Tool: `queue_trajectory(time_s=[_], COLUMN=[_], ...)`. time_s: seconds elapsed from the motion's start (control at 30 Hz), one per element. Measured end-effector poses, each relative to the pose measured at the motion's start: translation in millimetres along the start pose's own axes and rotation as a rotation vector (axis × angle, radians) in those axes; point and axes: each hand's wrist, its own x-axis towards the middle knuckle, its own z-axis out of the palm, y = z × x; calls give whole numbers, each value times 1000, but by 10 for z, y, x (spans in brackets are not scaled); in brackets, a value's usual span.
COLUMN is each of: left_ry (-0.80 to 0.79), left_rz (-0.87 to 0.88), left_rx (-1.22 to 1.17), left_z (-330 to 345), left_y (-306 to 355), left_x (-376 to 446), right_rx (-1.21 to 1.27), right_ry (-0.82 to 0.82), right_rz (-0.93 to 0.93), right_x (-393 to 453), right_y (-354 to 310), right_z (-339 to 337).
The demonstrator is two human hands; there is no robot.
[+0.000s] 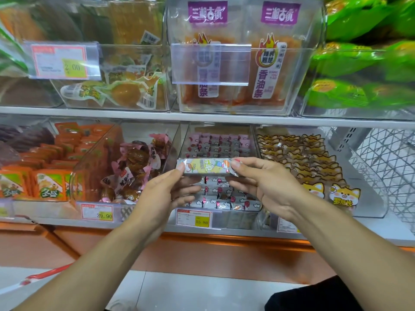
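Left hand (162, 195) and right hand (268, 187) pinch snack bar (206, 168), hiding its ends.

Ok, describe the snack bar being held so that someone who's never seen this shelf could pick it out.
On the lower shelf, find the clear bin of small silver packets above the 15.80 price tag. In front of it, the left hand and right hand pinch the ends of one snack bar, held level. Unlike the packets, it is long, with a yellow cartoon panel.

Left hand (161, 194) and right hand (265, 182) pinch a snack bar (207, 168).
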Motion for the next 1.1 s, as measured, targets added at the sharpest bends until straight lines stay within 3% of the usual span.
queue_trajectory(time_s=[0.27,0.43,0.77,0.93,1.1], left_ry=[190,214,-53,-56,-44], left_rz=[68,115,54,48,56], left_rx=[-7,-35,-356,-340,-308], left_z=[-27,-16,30,11,-9], left_y=[0,32,109,86,68], left_x=[14,-1,15,42,44], right_rx=[59,69,271,325,340], right_ry=[50,73,31,22,-89], right_rz=[109,147,268,257,296], right_x=[14,-11,-13,-12,-44], right_y=[14,29,-19,-19,-56], right_z=[47,70,140,118,77])
